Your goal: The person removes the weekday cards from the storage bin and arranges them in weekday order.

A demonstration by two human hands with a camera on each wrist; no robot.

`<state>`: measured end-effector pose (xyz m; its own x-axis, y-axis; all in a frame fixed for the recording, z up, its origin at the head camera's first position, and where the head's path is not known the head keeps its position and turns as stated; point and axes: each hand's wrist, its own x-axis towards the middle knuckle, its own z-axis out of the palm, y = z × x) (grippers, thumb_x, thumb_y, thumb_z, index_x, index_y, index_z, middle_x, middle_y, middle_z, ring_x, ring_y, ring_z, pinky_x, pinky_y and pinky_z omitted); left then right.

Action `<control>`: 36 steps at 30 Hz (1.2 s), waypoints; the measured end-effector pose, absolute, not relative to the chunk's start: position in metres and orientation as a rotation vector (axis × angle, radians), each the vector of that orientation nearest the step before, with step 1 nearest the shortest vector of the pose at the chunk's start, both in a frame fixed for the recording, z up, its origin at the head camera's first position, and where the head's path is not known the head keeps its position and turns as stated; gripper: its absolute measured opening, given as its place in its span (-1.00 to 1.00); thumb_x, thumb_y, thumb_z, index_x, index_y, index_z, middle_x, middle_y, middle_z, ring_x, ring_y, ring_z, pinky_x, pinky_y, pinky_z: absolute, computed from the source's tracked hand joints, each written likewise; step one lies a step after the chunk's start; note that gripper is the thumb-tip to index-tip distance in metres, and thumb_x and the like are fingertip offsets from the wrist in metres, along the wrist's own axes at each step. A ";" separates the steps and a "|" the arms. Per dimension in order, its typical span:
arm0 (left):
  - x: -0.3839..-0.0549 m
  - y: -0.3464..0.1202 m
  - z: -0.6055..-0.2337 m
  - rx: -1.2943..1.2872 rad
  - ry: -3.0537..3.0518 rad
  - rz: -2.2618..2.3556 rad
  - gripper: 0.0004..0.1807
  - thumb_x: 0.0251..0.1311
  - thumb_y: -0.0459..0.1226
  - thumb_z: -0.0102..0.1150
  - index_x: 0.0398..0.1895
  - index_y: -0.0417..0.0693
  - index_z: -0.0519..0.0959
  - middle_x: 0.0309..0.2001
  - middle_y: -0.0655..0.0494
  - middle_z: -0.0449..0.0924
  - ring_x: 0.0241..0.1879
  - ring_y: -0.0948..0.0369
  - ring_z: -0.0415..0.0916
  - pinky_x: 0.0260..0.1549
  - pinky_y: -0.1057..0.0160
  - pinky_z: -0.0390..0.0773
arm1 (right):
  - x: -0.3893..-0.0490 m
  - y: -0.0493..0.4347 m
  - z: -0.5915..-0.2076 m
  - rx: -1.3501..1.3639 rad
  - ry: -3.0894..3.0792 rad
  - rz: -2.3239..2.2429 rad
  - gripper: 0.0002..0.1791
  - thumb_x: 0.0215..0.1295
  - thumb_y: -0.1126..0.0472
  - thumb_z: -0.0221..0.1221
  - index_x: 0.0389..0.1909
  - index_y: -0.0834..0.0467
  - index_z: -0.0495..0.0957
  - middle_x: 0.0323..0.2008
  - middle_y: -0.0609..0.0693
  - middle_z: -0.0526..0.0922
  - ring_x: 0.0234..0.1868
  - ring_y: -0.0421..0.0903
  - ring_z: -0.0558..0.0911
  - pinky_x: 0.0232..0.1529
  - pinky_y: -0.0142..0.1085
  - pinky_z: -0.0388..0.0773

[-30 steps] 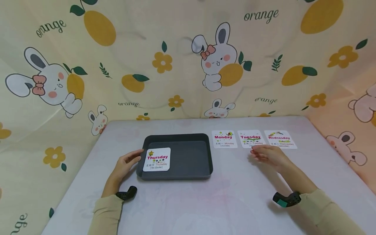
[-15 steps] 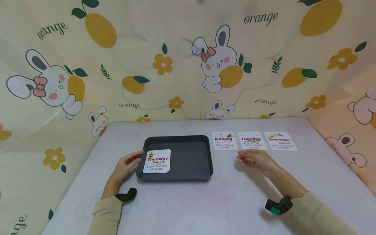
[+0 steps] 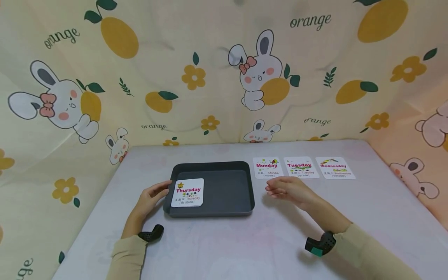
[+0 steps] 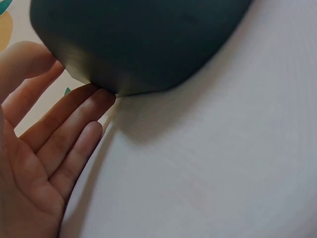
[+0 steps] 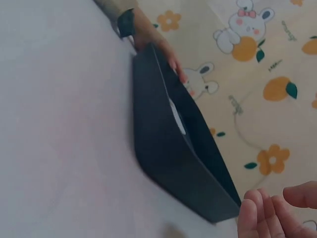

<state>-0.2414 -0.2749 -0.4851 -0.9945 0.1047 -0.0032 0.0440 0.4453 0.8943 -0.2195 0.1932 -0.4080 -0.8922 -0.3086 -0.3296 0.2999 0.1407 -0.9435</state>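
A dark grey rectangular tray (image 3: 227,194) lies on the table with a white "Thursday" card (image 3: 187,193) at its left side. My left hand (image 3: 148,200) touches the tray's left edge; in the left wrist view its fingers (image 4: 81,114) lie fairly straight against the tray's outer wall (image 4: 138,44). My right hand (image 3: 292,190) hovers to the right of the tray, just in front of the cards, fingers relaxed and holding nothing. A "Monday" card (image 3: 267,169), a "Tuesday" card (image 3: 301,168) and a "Wednesday" card (image 3: 335,168) form a row beyond it.
The white table (image 3: 224,249) backs onto a hanging cloth (image 3: 224,50) printed with rabbits, oranges and flowers. Black devices sit on both wrists, the right wrist device (image 3: 320,244) bearing a green patch.
My right hand has moved left, from below the Tuesday and Wednesday cards to near the Monday card, uncovering the Tuesday card. The left hand and tray have stayed in place.
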 end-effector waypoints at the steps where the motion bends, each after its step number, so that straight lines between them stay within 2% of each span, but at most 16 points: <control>1: -0.241 -0.275 -0.485 0.133 2.618 1.621 -0.47 0.31 -0.03 0.12 0.29 -0.02 0.45 0.34 -0.03 0.44 0.00 0.83 0.31 0.04 0.74 0.27 | -0.220 0.191 -0.408 -0.019 1.972 -1.805 -0.46 0.37 0.14 0.12 0.17 0.48 0.37 -0.30 -0.15 0.73 -0.24 -0.25 0.71 -0.08 -0.40 0.68; 7: -0.241 -0.275 -0.485 0.130 2.607 1.633 -0.47 0.31 -0.04 0.12 0.29 -0.02 0.44 0.34 -0.03 0.43 0.00 0.83 0.31 0.03 0.75 0.27 | -0.222 0.181 -0.406 -0.061 1.933 -1.838 -0.58 0.35 0.17 0.14 0.07 0.41 0.46 -0.31 -0.12 0.74 -0.27 -0.25 0.73 -0.07 -0.36 0.68; 15: -0.240 -0.278 -0.488 0.120 2.577 1.640 -0.47 0.34 -0.06 0.09 0.32 -0.04 0.41 0.37 -0.06 0.39 0.01 0.82 0.31 0.04 0.72 0.35 | -0.223 0.159 -0.403 -0.079 1.890 -1.842 -0.47 0.35 0.20 0.14 0.16 0.53 0.35 -0.31 -0.11 0.75 -0.28 -0.26 0.74 -0.09 -0.36 0.69; 23: -0.242 -0.274 -0.483 0.101 2.622 1.594 -0.46 0.31 0.02 0.10 0.30 0.03 0.43 0.36 0.02 0.41 0.06 0.77 0.30 0.15 0.63 0.36 | -0.226 0.140 -0.401 -0.177 1.838 -1.833 -0.54 0.36 0.26 0.11 0.15 0.50 0.36 -0.27 -0.09 0.76 -0.27 -0.26 0.73 -0.12 -0.41 0.68; 32: -0.241 -0.274 -0.484 0.131 2.603 1.622 -0.46 0.32 -0.02 0.10 0.31 0.00 0.42 0.37 -0.01 0.40 0.01 0.84 0.29 0.05 0.75 0.30 | -0.229 0.121 -0.396 -0.221 1.848 -1.770 -0.57 0.35 0.24 0.12 0.13 0.44 0.40 -0.19 -0.01 0.76 -0.23 -0.24 0.72 -0.08 -0.37 0.68; 34: -0.241 -0.275 -0.485 0.133 2.608 1.616 -0.46 0.32 -0.01 0.10 0.31 0.00 0.42 0.37 0.00 0.40 0.05 0.80 0.31 0.07 0.72 0.32 | -0.230 0.117 -0.396 -0.222 1.844 -1.774 -0.59 0.35 0.24 0.12 0.12 0.42 0.41 -0.20 -0.01 0.76 -0.24 -0.23 0.73 -0.08 -0.37 0.68; 36: -0.242 -0.275 -0.486 0.135 2.620 1.597 -0.46 0.32 0.00 0.09 0.31 0.01 0.42 0.37 0.00 0.40 0.14 0.68 0.36 0.13 0.64 0.37 | -0.232 0.115 -0.397 -0.220 1.839 -1.779 -0.59 0.36 0.24 0.11 0.12 0.42 0.41 -0.21 -0.02 0.76 -0.24 -0.24 0.72 -0.09 -0.37 0.68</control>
<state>-0.2416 -0.2753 -0.4857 -0.9937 0.1116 -0.0139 0.0387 0.4560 0.8891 -0.2318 0.1146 -0.3965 -0.8263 -0.4888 -0.2798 0.2635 0.1036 -0.9591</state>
